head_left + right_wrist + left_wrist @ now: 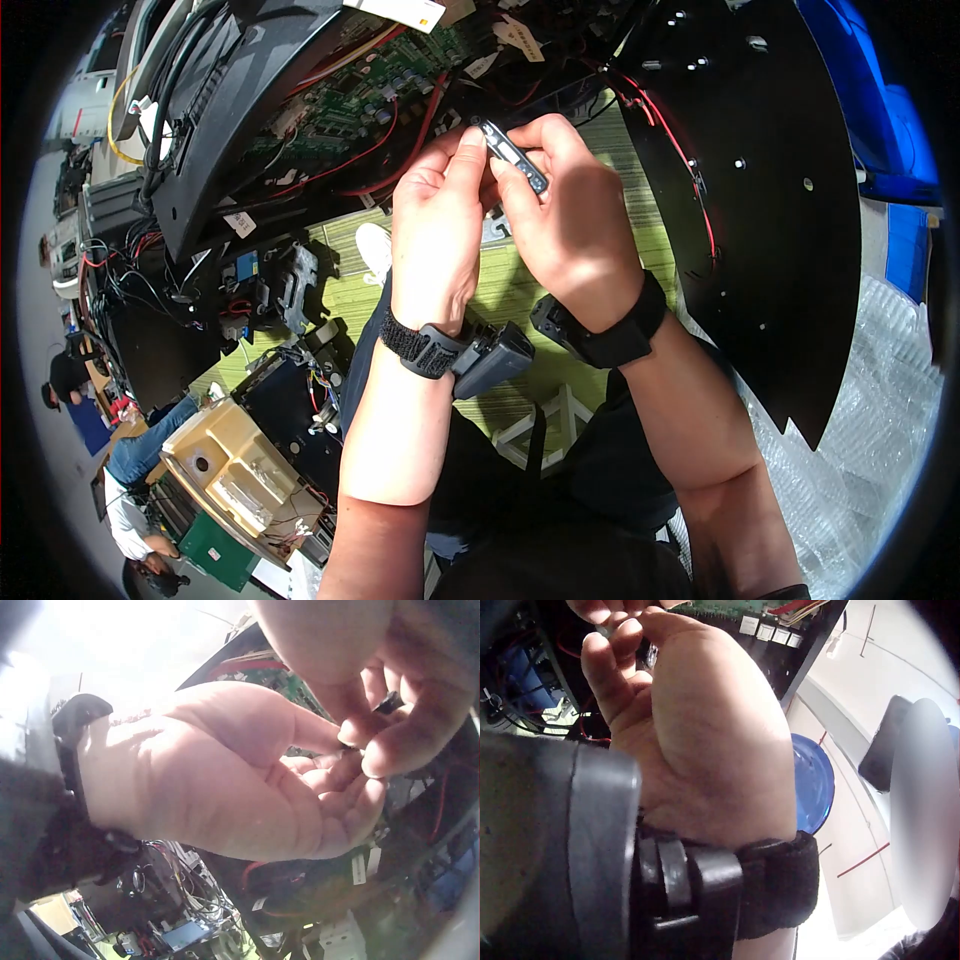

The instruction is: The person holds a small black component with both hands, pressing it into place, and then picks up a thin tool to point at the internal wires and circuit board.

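A person's left hand [438,225] and right hand [578,215] pinched a small dark bar [514,156] near an open black casing's [235,100] edge.

Head: from above, wide, facing forward-down over left hand [438,228] and right hand [582,225]. Wrist views, two: close, facing fingers [602,669]. Shared by all: green circuit board [338,112].

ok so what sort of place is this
Probably an electronics workshop or repair area: a green circuit board sits in an open black housing, with red wiring and bubble wrap nearby.
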Demonstrator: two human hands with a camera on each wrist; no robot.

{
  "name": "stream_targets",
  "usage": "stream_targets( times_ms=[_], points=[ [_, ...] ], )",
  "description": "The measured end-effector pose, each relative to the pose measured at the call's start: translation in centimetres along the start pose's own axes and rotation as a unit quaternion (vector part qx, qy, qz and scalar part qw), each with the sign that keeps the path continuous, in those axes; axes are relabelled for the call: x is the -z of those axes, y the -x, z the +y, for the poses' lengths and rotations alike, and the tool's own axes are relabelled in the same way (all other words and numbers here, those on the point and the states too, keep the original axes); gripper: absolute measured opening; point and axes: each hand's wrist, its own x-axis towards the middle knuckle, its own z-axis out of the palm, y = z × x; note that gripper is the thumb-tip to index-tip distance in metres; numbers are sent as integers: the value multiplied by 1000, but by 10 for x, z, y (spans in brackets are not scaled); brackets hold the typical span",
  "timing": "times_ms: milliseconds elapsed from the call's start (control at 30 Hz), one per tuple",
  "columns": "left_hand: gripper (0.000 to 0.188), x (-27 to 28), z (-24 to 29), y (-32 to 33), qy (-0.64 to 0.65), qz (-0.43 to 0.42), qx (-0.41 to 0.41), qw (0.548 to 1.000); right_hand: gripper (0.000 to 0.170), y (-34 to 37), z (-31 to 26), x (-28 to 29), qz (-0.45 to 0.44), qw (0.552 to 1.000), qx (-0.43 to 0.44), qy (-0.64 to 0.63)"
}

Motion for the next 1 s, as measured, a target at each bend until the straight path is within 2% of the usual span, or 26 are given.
stream_targets(
  times_ms=[533,633,1000],
  points=[
    [21,-1,1,-1,-8,1,6,1000,18,-2,3,1,8,1000,25,-6],
    [17,-3,0,0,3,7,11,1000,18,-1,1,1,4,1000,9,-6],
    [21,-3,1,0,-1,3,8,1000,19,-2,-1,2,2,1000,5,5]
  ],
)
